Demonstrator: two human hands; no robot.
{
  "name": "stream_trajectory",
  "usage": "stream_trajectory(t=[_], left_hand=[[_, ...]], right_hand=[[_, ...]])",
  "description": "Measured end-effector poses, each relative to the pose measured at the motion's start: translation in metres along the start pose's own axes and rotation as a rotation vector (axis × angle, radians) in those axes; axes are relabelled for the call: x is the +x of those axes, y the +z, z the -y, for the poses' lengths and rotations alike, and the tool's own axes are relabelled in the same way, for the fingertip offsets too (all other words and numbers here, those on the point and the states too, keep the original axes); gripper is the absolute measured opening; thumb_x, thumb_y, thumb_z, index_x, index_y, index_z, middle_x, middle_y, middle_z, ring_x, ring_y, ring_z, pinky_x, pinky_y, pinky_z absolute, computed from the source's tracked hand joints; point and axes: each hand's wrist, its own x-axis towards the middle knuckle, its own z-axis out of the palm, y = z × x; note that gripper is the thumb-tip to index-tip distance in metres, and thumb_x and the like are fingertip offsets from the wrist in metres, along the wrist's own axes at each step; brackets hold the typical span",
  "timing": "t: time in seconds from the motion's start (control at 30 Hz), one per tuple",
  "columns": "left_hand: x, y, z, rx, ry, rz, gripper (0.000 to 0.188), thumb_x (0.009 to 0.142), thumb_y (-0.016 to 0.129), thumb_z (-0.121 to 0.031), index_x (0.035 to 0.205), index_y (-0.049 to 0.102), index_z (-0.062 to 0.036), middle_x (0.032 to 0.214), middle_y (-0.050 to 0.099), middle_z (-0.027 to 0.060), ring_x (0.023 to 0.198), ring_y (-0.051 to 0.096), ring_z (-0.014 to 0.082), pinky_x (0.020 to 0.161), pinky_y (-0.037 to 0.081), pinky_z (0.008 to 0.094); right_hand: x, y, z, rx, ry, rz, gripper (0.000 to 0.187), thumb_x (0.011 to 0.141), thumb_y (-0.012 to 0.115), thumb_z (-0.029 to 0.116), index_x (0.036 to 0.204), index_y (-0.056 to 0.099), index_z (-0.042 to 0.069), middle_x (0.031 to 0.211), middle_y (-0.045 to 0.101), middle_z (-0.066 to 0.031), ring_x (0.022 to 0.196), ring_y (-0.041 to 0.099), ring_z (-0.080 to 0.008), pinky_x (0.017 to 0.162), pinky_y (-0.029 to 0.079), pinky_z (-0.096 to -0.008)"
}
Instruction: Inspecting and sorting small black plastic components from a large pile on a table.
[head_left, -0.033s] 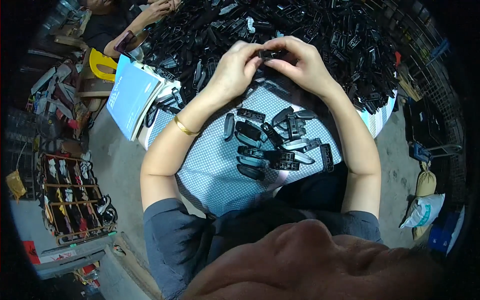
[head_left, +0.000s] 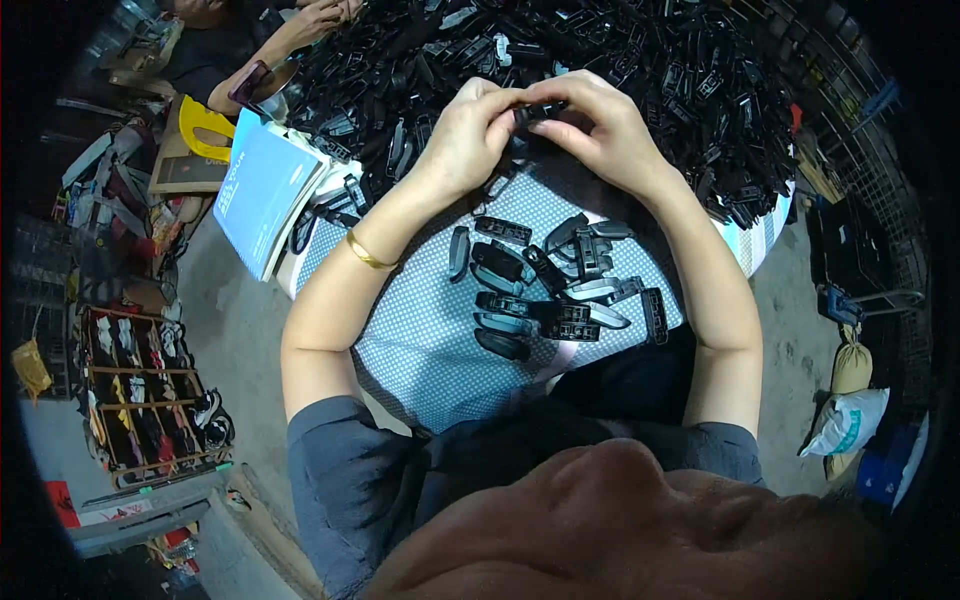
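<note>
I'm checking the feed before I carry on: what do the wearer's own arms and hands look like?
Short, dark grey sleeves cover the upper arms: left sleeve, right sleeve. A smooth gold-coloured bangle circles the left forearm; the right forearm is unadorned. The left hand and right hand are ungloved.

Black part (head_left: 539, 112) held between left hand (head_left: 462, 140) and right hand (head_left: 610, 130) — loose parts (head_left: 572, 316) scattered on cloth (head_left: 400, 345) below — pile (head_left: 660, 60) heaped beyond, blue book (head_left: 265, 195) set at left.
</note>
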Motion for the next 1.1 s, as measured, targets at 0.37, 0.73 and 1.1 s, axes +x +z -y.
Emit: stream_trajectory(t=[0.37, 0.73, 1.1], left_hand=[[-0.002, 0.005, 0.008, -1.005, -0.646, -0.014, 0.030, 0.085, 0.052, -0.008, 0.114, 0.051, 0.0019, 0.093, 0.060, 0.0065, 0.081, 0.058, 0.0124, 0.070, 0.047, 0.0214], [-0.005, -0.002, 0.007, -1.113, -0.452, -0.167, 0.034, 0.078, 0.062, 0.000, 0.111, 0.054, 0.0026, 0.101, 0.058, 0.0070, 0.089, 0.057, 0.0117, 0.080, 0.047, 0.0223], [-0.007, -0.001, 0.001, -0.688, -0.338, -0.115, 0.031, 0.082, 0.059, -0.005, 0.112, 0.058, -0.0020, 0.097, 0.060, 0.0041, 0.086, 0.056, 0.0092, 0.078, 0.045, 0.0208]], right_hand=[[-0.007, 0.025, -0.013, -0.311, -0.042, -0.076, 0.027, 0.074, 0.067, 0.009, 0.098, 0.058, 0.001, 0.092, 0.062, -0.0109, 0.080, 0.062, -0.0204, 0.068, 0.051, -0.0278], [-0.007, 0.036, -0.003, 0.135, 0.311, -0.258, 0.028, 0.075, 0.069, 0.008, 0.100, 0.059, -0.001, 0.091, 0.062, -0.0052, 0.083, 0.060, -0.0117, 0.073, 0.050, -0.0231], [-0.007, 0.033, -0.002, -0.007, 0.161, -0.312, 0.023, 0.072, 0.072, 0.008, 0.092, 0.063, -0.001, 0.084, 0.061, -0.0050, 0.073, 0.061, -0.0099, 0.063, 0.050, -0.0206]])
